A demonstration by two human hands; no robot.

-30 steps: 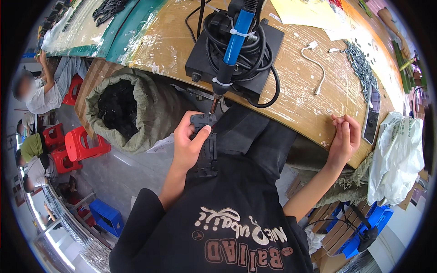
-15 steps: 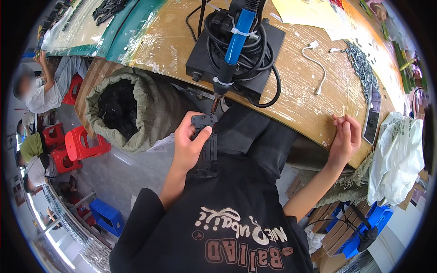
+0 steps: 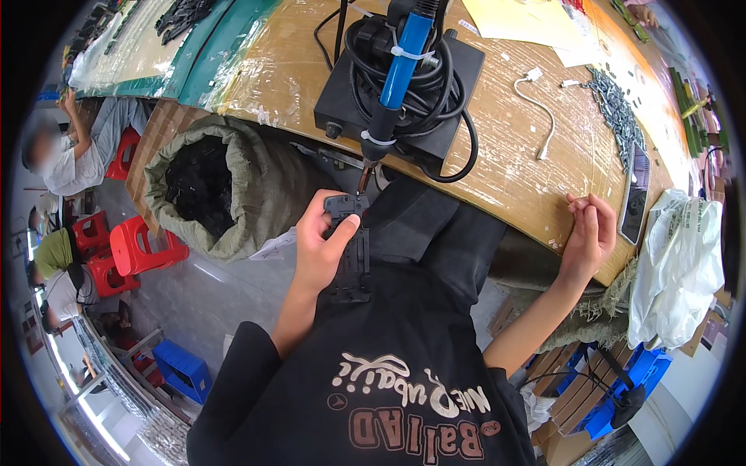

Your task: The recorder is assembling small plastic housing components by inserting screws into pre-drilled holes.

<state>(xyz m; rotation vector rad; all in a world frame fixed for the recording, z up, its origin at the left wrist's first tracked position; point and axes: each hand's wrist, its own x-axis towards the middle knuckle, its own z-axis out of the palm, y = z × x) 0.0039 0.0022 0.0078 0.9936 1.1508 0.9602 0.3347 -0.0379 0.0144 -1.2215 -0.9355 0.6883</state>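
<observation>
My left hand [image 3: 318, 247] grips a long black plastic part [image 3: 355, 256] in front of my shirt, thumb across its upper face and fingers behind. Just above the part's upper end is the metal tip of a soldering iron [image 3: 404, 66] with a blue and black handle, fixed pointing down on a stand. Whether the tip touches the plastic cannot be made out. My right hand [image 3: 588, 237] rests at the table's right front edge, fingers curled and fingertips drawn together. Anything between them is too small to tell.
A black box [image 3: 334, 101] with coiled cable stands on the wooden table [image 3: 497, 163]. A white cable [image 3: 546, 109], a pile of small dark parts [image 3: 614, 101] and a phone-like slab [image 3: 636, 194] lie rightward. Left are an open sack [image 3: 256, 171] of black pieces, red stools [image 3: 144, 247] and seated people.
The view has shifted very slightly. My left hand still holds the black plastic part under the iron's tip, and my right hand has stayed in place.
</observation>
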